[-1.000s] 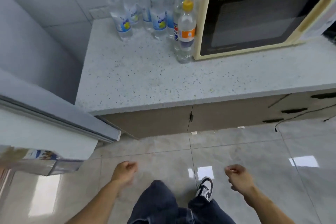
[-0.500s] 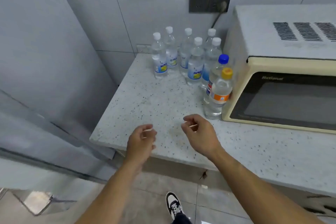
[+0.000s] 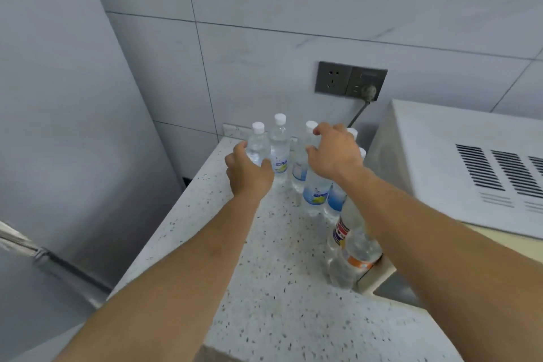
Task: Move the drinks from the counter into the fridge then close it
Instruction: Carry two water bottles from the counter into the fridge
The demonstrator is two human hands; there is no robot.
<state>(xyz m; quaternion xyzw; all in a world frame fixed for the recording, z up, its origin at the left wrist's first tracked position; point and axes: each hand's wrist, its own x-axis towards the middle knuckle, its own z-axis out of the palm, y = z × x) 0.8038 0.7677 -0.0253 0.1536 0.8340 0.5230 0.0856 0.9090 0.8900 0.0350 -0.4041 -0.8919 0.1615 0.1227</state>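
Several clear water bottles with white caps stand grouped at the back of the speckled counter (image 3: 264, 273). My left hand (image 3: 249, 176) curls round the leftmost bottle (image 3: 258, 144), thumb on its right side and fingers on its left. My right hand (image 3: 335, 156) hovers with spread fingers over the top of a bottle with a blue and yellow label (image 3: 316, 194), and its cap is hidden under the palm. Nearer me, under my right forearm, stand a bottle with an orange label (image 3: 358, 256) and one with a red and purple label (image 3: 340, 229).
A cream microwave (image 3: 440, 161) fills the counter's right side, tight against the bottles. The grey fridge side (image 3: 73, 126) rises on the left, with its door edge (image 3: 29, 250) at the lower left. A wall socket (image 3: 349, 79) with a plugged cable sits behind the bottles.
Both hands rose from beside my legs and reached forward across the counter to the bottles. The left hand closed round the leftmost bottle, and the view came closer to the counter.
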